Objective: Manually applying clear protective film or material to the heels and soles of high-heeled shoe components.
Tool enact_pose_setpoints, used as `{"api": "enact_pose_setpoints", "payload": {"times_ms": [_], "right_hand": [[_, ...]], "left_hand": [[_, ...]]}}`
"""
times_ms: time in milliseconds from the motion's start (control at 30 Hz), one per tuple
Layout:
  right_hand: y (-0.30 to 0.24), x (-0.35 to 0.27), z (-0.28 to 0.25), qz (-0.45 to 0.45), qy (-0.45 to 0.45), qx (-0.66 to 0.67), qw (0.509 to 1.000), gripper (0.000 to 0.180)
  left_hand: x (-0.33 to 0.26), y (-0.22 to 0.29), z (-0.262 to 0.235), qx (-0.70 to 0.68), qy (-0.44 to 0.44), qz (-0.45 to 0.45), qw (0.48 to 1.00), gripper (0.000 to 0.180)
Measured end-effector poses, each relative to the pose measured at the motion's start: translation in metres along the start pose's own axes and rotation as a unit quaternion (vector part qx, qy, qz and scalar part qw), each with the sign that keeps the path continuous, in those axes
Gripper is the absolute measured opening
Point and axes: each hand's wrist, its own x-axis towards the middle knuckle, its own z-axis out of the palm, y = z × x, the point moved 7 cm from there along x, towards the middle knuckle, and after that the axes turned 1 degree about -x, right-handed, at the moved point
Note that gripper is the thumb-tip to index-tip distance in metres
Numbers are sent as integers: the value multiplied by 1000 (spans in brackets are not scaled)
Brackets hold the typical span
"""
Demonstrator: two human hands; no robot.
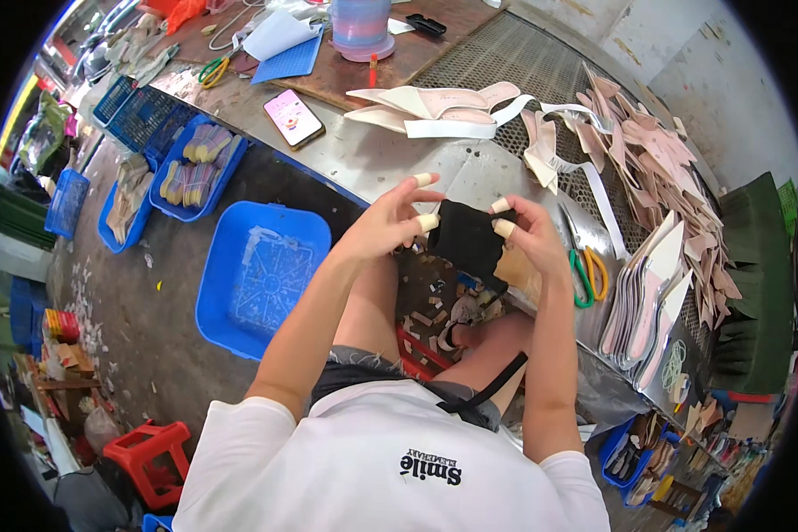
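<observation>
A black cloth piece point(466, 241) hangs between the person's two hands, above the lap and at the near edge of the bench point(481, 170). The left hand point(383, 217) is at its left edge: the thumb meets the cloth there and the index finger stands raised, spread away from it. The left fingers point(427, 222) seem to pinch that edge, though the contact behind is hidden. The right hand point(539, 238) pinches the upper right edge between thumb and index finger, and the right fingers point(504, 229) are close together. Pale wraps cover the visible fingertips of both hands.

The cloth's upper edge runs roughly crosswise from the left fingers to the right ones. Its long axis slants from the upper left corner, beside the left thumb, down to the lower right, where a free corner points below the right fingers.

Just right of the right fingers lie scissors point(583, 275), green and orange handles toward the person. Farther right is a stack of pointed shoe pieces point(643, 306). Beyond the left fingers, a phone point(293, 118) rests on the bench; well to their left, a blue tub point(266, 275) sits on the floor point(142, 328).
</observation>
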Motion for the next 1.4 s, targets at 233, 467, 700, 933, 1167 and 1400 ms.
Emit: {"api": "enact_pose_setpoints", "payload": {"times_ms": [233,467,700,933,1167,1400], "right_hand": [[-63,-43,20,-128,292,-297,900,34],[-45,-62,68,-39,286,-172,942,24],[-31,-51,85,-23,284,-196,938,16],[15,-30,71,-45,249,-238,938,18],[31,-27,60,8,268,-162,950,17],[-54,-31,76,-147,280,-376,871,20]], "left_hand": [[-10,-33,21,73,40,-40,996,17],[-35,8,33,168,61,33,983,15],[-64,40,29,199,94,145,965,19],[-45,-59,-49,55,276,78,956,14],[-59,-80,-36,6,188,-193,963,18],[-27,-47,-12,38,132,16,990,13]]}}
